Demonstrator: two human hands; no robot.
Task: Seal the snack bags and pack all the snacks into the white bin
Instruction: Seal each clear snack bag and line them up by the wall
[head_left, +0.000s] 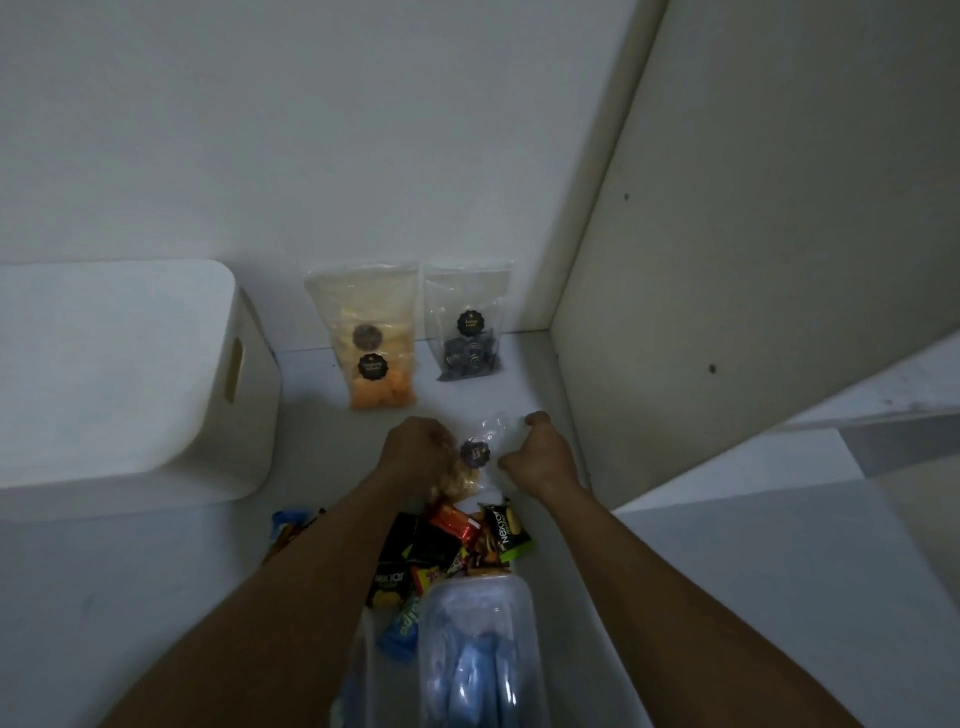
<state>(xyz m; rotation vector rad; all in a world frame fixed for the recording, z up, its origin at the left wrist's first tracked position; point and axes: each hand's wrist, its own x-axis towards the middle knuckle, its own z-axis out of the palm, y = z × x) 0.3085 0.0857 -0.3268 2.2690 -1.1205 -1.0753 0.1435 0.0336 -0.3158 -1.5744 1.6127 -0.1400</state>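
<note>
A clear snack bag (480, 457) (right of the white bin (130, 374)) is held closed-fisted by left hand (415, 447) and right hand (543, 454); its top should be pressed flat all along.

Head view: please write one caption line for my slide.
Both hands, left hand and right hand, grip a clear snack bag; white bin waits at left.

Two bare forearms enter from the bottom edge of the view — no sleeves, cuffs or gloves cover them anywhere along their visible length. The bare, ringless left hand (418, 449) has no watch, band or bracelet at its wrist. The bare right hand (540, 454) is likewise unadorned — no jewellery, tape or markings show on it or on its wrist.
</note>
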